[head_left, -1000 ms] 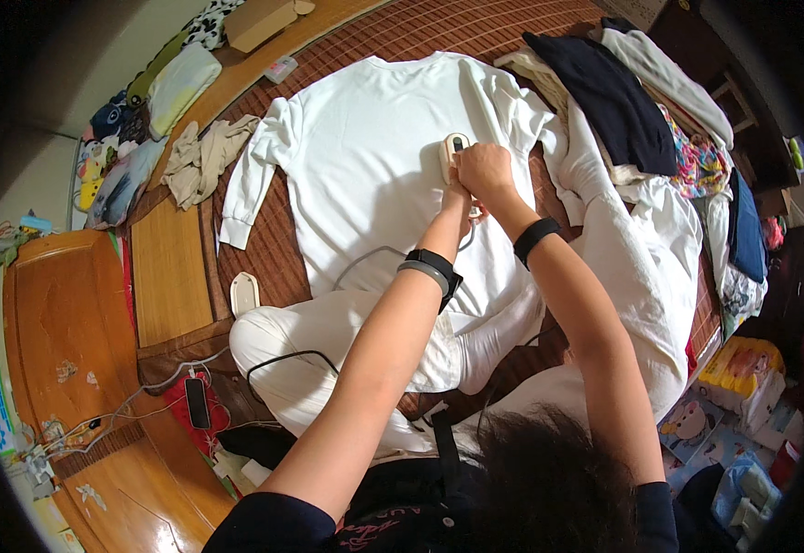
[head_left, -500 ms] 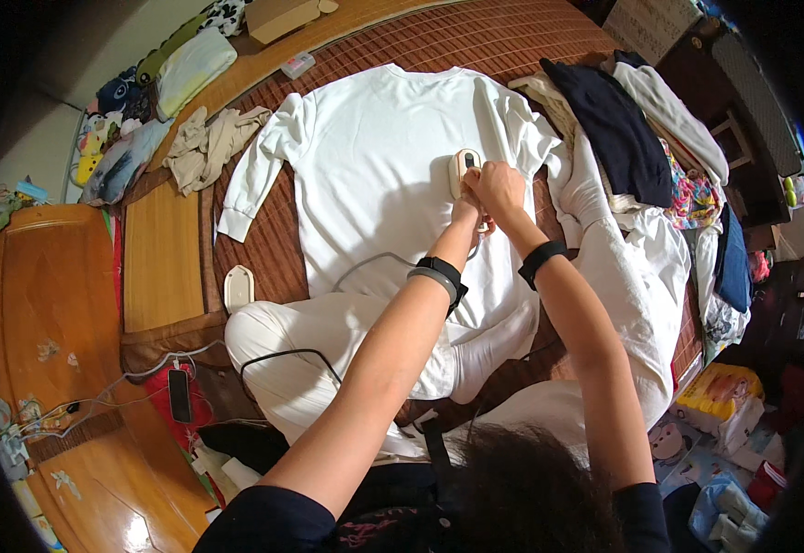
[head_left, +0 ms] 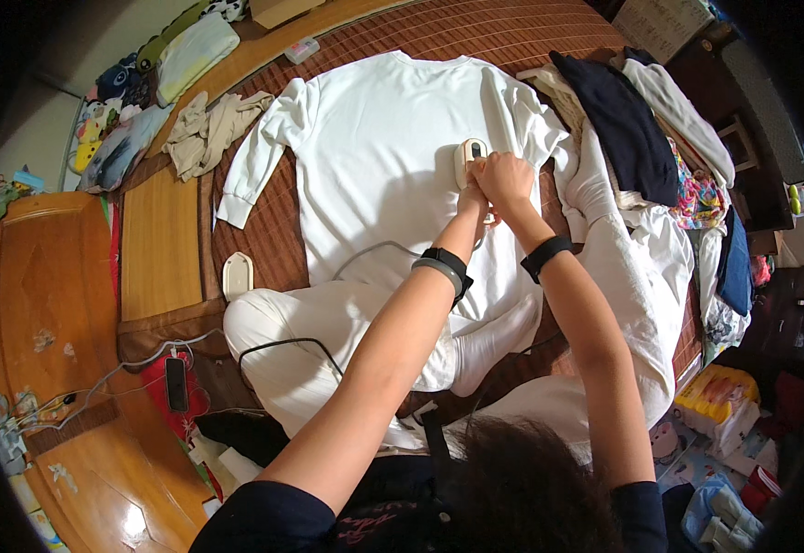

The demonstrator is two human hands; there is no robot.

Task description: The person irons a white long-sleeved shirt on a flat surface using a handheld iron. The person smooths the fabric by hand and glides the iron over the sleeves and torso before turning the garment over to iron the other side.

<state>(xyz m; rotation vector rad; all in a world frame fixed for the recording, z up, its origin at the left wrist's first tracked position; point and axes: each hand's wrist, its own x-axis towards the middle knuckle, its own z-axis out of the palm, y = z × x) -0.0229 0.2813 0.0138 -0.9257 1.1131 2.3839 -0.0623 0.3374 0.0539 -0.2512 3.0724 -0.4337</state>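
A white long-sleeved sweatshirt (head_left: 374, 129) lies spread out in front of me, its neckline at the far end. On its right half rests a small cream-coloured handheld iron (head_left: 467, 168) with a dark panel on top. My right hand (head_left: 510, 178) is closed over the iron's near part. Just to its left, my left hand (head_left: 473, 200) also grips the iron, its fingers partly hidden behind the right. A grey cord (head_left: 379, 246) runs leftward from the iron across the shirt. By my left knee sits a cream tray-like base (head_left: 238, 275).
My white-trousered legs (head_left: 277, 332) frame the shirt's near end on a brown striped mat (head_left: 259, 241). Folded clothes, including dark trousers (head_left: 618, 129), are piled at right. A crumpled beige garment (head_left: 210, 136) lies far left. A phone (head_left: 177, 382) and cables lie at left.
The whole view has shifted slightly. Both hands stay on the iron, which sits about where it was on the shirt's right half, perhaps a touch nearer its right side.
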